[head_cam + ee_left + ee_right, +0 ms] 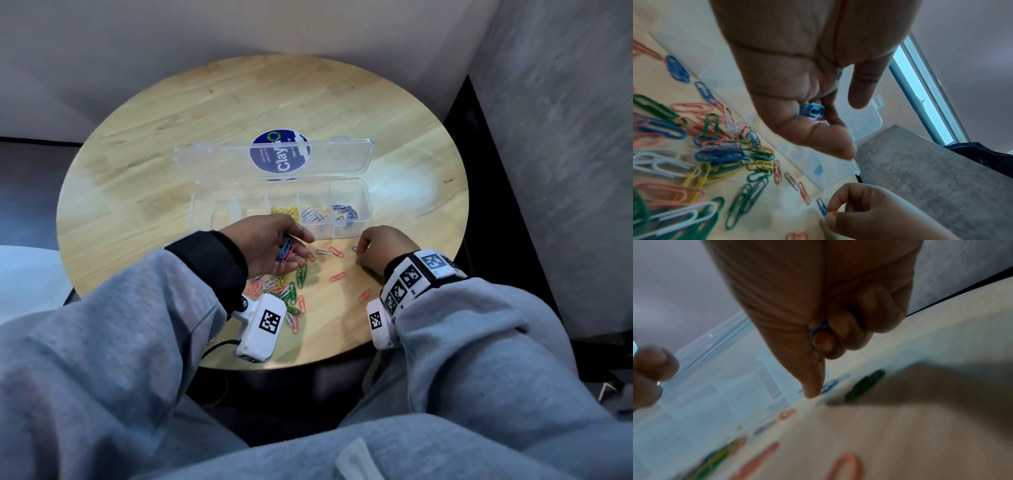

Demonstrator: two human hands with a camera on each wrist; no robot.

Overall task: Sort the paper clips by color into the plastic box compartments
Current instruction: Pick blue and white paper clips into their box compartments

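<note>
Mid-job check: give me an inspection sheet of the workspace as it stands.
Surface: round wooden table.
Job's things: clear plastic box, lid open; yellow, white and blue clips in separate compartments; mixed loose clips on the table.
Clutter: round blue sticker under the lid.
Grippers: left hand palm-up, holds blue and pink clips; right hand pinches a blue clip.
Cables: black cable by the left wrist camera.
Surroundings: grey walls, person's grey sleeves.

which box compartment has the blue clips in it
The rightmost compartment of the plastic box holds the blue clips; white clips fill the next one leftward, then yellow clips.
</note>
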